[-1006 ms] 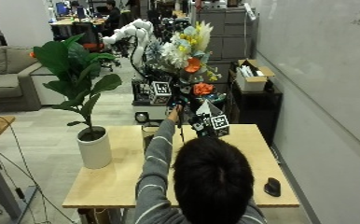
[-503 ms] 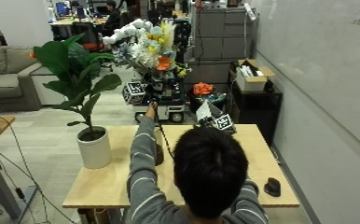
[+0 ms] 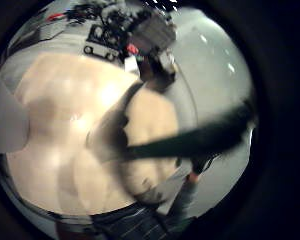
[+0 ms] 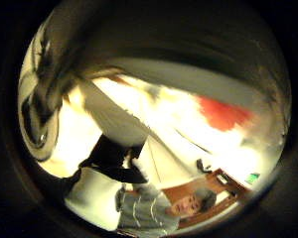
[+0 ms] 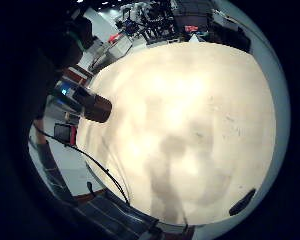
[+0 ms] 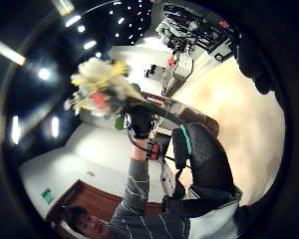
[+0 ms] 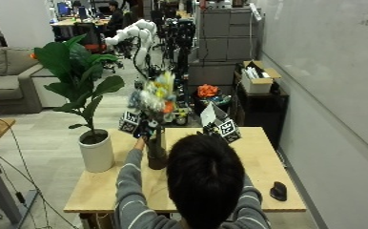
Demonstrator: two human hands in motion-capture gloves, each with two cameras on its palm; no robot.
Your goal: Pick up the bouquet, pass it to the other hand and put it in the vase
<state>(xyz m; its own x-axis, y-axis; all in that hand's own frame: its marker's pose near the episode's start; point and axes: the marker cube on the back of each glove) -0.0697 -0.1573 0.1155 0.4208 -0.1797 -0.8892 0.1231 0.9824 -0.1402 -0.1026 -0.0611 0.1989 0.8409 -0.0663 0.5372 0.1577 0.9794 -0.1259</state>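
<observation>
Now, bouquet: the bouquet (image 7: 153, 98) is up in the air above the vase (image 7: 157, 153), its stems running down toward the vase mouth; whether they are already inside I cannot tell.
Left hand: the left hand (image 7: 145, 130) grips the stems just under the flowers, fingers curled round them, as the right thumb side palm view also shows (image 6: 138, 121).
Right hand: the right hand (image 7: 219, 128) is raised off the table (image 7: 107, 191), apart from the bouquet; I cannot tell how its fingers stand.
Vase: dark and narrow, it stands near the table's left half, toward the far edge.
Risk, stems: a stem catching the rim could splay outside or tip the vase.
Risk, early release: letting go before the stems are in could topple the top-heavy flowers.
Plant pot: the white plant pot (image 7: 96, 150) sits near the left edge, close enough for a swinging elbow.
</observation>
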